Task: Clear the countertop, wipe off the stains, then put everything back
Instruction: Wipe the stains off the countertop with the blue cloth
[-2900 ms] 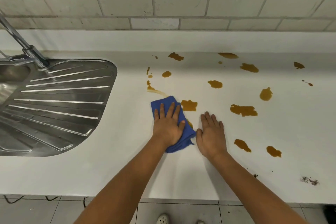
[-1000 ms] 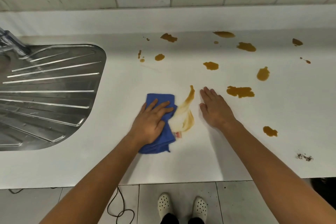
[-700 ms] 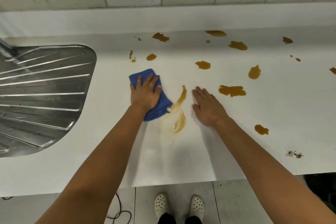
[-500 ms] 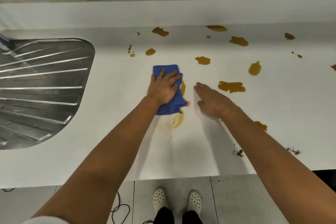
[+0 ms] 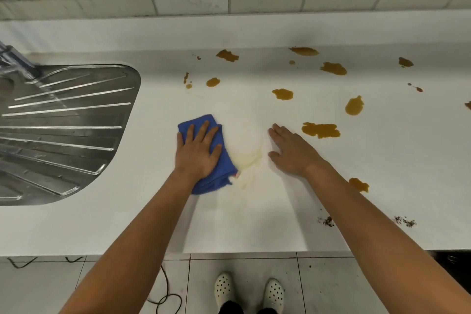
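The white counter (image 5: 382, 160) spans the view, with a steel drainboard (image 5: 63, 135) set into its left portion. Brown stains (image 5: 320, 130) are scattered across the rear and right areas; a faint yellowish smear (image 5: 248, 160) lies between the hands. The folded blue cloth (image 5: 201, 122) lies flat near the counter's centre. The left hand (image 5: 197, 153) presses on the cloth, fingers spread and straight. The right hand (image 5: 289, 151) rests flat on the bare counter, fingers extended, just right of the smear.
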